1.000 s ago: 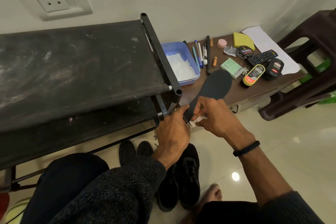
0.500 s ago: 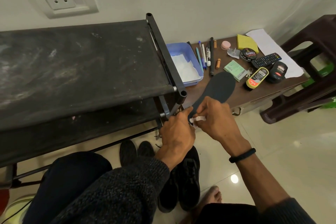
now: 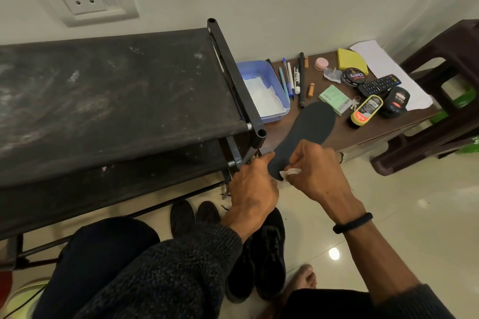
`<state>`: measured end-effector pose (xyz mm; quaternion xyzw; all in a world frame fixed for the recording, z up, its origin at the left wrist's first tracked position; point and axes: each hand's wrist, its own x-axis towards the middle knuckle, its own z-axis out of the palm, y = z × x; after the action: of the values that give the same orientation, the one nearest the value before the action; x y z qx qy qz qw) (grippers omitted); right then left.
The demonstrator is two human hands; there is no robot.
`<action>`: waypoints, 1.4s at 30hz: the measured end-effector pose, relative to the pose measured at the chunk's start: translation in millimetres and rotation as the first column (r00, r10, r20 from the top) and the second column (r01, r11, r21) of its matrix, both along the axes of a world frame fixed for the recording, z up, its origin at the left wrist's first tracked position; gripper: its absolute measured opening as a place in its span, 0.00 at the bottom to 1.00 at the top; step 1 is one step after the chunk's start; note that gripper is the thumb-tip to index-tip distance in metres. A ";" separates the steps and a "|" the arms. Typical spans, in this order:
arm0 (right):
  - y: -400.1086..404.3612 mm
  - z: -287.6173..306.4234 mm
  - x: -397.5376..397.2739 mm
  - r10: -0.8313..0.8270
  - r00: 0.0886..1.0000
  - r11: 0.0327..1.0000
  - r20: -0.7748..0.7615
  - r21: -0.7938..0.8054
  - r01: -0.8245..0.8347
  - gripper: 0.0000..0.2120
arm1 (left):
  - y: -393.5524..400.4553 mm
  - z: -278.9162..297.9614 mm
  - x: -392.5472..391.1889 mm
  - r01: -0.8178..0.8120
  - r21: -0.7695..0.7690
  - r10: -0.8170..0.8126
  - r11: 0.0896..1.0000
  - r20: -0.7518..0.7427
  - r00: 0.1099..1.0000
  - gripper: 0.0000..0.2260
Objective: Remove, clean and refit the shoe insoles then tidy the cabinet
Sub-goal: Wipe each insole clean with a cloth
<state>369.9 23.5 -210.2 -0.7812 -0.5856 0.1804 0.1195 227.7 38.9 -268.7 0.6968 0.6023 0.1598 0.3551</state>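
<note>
A dark grey insole (image 3: 305, 132) is held up in front of me, toe end pointing away over the low table. My left hand (image 3: 252, 189) grips its heel end from the left. My right hand (image 3: 316, 171) pinches a small white wipe (image 3: 290, 172) against the insole near the heel. Black shoes (image 3: 269, 254) stand on the floor under my arms, and two more shoe toes (image 3: 194, 215) show below the rack.
A black shoe rack (image 3: 116, 90) with dusty fabric shelves fills the left. The low brown table (image 3: 344, 132) holds a blue tray (image 3: 264, 88) with white tissue, pens, polish tins, a remote and papers. A dark plastic stool (image 3: 440, 111) stands at right. My bare foot (image 3: 305, 277) rests on the tiles.
The view has shifted slightly. My right hand with the wipe has moved a little along the heel part of the insole. My left hand keeps its hold.
</note>
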 end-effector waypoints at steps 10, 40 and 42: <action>4.3 -8.5 -28.1 0.093 0.992 0.983 -0.087 0.164 -0.078 0.14 | 3.8 3.9 0.2 -0.011 -0.012 0.012 1.000 0.067 0.998 0.23; 26.2 -4.1 26.1 -0.241 0.968 0.942 -0.071 0.222 0.251 0.09 | -9.7 19.2 3.1 0.004 -0.017 -0.005 1.000 -0.032 0.999 0.35; 26.6 -6.5 26.2 -0.245 0.968 0.936 -0.046 0.251 0.248 0.09 | -10.7 19.8 4.2 -0.009 -0.015 0.009 1.000 -0.047 0.999 0.35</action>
<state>396.2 50.1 -216.8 -0.8253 -0.5005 0.0926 0.2446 231.9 28.2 -248.9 0.6949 0.6149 0.1404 0.3454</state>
